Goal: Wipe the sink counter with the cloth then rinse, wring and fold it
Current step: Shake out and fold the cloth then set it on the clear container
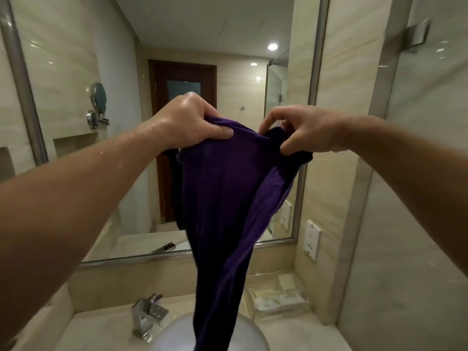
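Both grips pinch the top edge of the dark purple fabric cloth point(228, 198) at mid-frame: the left hand point(187, 120) bunches one corner between thumb and fingers, the right hand point(304, 130) nips the other. The cloth hangs from them in a long drape, its lower end over the round white sink basin point(172, 335) at the bottom of the frame. Wet skin and a damp beige marble tabletop point(101, 328) suggest wiping and rinsing are done; folding looks still to come.
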The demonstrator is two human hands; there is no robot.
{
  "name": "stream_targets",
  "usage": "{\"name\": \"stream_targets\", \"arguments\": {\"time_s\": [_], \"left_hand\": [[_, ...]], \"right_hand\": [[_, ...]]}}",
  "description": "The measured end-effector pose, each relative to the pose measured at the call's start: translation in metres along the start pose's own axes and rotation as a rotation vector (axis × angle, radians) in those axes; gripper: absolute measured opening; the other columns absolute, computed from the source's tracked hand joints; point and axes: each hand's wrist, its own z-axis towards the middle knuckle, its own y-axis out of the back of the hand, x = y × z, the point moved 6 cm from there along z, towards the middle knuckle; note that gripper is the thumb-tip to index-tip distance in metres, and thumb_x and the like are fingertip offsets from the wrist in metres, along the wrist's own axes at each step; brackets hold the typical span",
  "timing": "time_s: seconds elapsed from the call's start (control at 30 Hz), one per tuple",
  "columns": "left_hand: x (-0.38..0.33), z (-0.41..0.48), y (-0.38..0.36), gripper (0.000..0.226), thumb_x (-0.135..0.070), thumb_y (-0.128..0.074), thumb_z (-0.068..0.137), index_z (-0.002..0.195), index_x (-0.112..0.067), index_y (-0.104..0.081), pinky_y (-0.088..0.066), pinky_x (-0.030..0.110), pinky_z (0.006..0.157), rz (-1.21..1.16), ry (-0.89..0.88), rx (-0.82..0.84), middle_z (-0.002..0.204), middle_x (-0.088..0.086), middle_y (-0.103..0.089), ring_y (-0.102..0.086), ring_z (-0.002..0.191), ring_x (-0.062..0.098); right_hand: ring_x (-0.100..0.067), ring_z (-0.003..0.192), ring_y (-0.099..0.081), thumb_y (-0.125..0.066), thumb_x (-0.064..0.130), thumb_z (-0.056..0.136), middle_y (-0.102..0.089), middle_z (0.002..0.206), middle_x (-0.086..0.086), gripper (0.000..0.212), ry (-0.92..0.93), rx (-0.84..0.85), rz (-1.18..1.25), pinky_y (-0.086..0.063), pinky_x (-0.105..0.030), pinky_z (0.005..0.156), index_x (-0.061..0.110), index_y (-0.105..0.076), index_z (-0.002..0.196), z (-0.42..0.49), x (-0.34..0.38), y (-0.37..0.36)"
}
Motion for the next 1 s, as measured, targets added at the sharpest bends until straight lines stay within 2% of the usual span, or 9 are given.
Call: {"name": "stream_targets", "arguments": {"time_s": [0.17,0.37,0.47,0.53,0.63,0.73,0.87,0.93,1.0], "left_hand": [[0.013,-0.001,-0.008,0.026,-0.042,-0.072,0.087,0.09,-0.016,-0.075,-0.059,0.042,0.079,-0.222,0.11,-0.029,0.091,0.008,-0.073,-0.071,0.089,0.025],[0.016,0.004,-0.028,0.032,-0.048,-0.076,0.077,0.063,-0.022,-0.066,-0.045,0.024,0.052,-0.312,0.163,-0.1,0.06,-0.006,-0.065,-0.062,0.063,0.014],[0.003,0.007,-0.03,0.036,-0.05,-0.073,0.078,0.064,-0.019,-0.061,-0.04,0.023,0.052,-0.127,0.094,-0.136,0.062,-0.003,-0.059,-0.056,0.061,0.013],[-0.003,0.007,-0.04,0.036,-0.054,-0.071,0.073,0.076,-0.018,-0.069,-0.047,0.026,0.055,-0.076,0.114,0.009,0.072,0.001,-0.066,-0.063,0.067,0.017],[0.006,0.002,-0.053,0.052,-0.055,-0.082,0.059,0.096,-0.018,-0.075,-0.06,0.034,0.065,-0.093,0.216,0.224,0.084,0.005,-0.076,-0.075,0.077,0.024],[0.015,0.002,-0.065,0.082,-0.067,-0.088,0.032,0.093,-0.015,-0.077,-0.061,0.029,0.062,-0.143,0.264,0.27,0.083,0.004,-0.078,-0.076,0.079,0.022],[0.012,0.003,-0.094,0.038,-0.04,-0.081,0.063,0.09,-0.013,-0.076,-0.055,0.02,0.053,-0.142,0.349,0.303,0.076,-0.001,-0.077,-0.075,0.074,0.018],[0.011,0.004,-0.106,0.042,-0.044,-0.079,0.062,0.092,-0.014,-0.076,-0.054,0.018,0.051,-0.104,0.386,0.308,0.075,-0.004,-0.077,-0.074,0.07,0.012],[0.008,0.005,-0.116,0.07,-0.066,-0.083,0.041,0.09,-0.017,-0.077,-0.054,0.017,0.05,-0.083,0.407,0.324,0.076,-0.005,-0.077,-0.074,0.071,0.009]], "right_hand": [[-0.022,0.089,-0.066,-0.061,0.005,0.093,-0.064,0.096,-0.004,0.019,0.022,-0.262,-0.085,-0.06,-0.033,0.072,0.024,-0.061,0.098,-0.006,-0.016,0.019],[-0.013,0.078,-0.065,-0.057,0.023,0.102,-0.066,0.084,0.0,0.015,-0.001,-0.334,-0.143,-0.048,-0.022,0.065,0.023,-0.066,0.09,-0.008,-0.047,0.035],[-0.015,0.078,-0.064,-0.05,0.03,0.104,-0.066,0.086,-0.002,0.021,-0.006,-0.36,-0.18,-0.048,-0.023,0.061,0.018,-0.068,0.103,-0.009,-0.062,0.045],[-0.019,0.078,-0.065,-0.05,0.033,0.104,-0.067,0.087,-0.004,0.024,-0.018,-0.355,-0.215,-0.05,-0.026,0.061,0.018,-0.069,0.103,-0.012,-0.072,0.055],[-0.018,0.076,-0.062,-0.058,0.038,0.1,-0.066,0.081,-0.002,0.025,-0.048,-0.33,-0.342,-0.046,-0.028,0.059,0.019,-0.071,0.09,-0.023,-0.088,0.075],[-0.022,0.08,-0.066,-0.066,0.046,0.093,-0.071,0.085,-0.005,0.029,-0.078,-0.238,-0.334,-0.054,-0.033,0.061,0.019,-0.075,0.094,-0.035,-0.109,0.086],[-0.012,0.064,-0.063,-0.073,0.058,0.075,-0.071,0.071,0.006,0.04,-0.225,-0.031,-0.137,-0.045,-0.026,0.049,0.022,-0.076,0.093,-0.051,-0.145,0.076],[-0.006,0.047,-0.055,-0.074,0.049,0.073,-0.066,0.06,0.006,0.039,-0.296,0.101,0.018,-0.04,-0.021,0.044,0.015,-0.075,0.092,-0.062,-0.166,0.07],[-0.004,0.041,-0.049,-0.074,0.034,0.077,-0.062,0.056,0.003,0.029,-0.366,0.212,0.146,-0.037,-0.017,0.038,0.008,-0.071,0.087,-0.072,-0.186,0.065]]}}
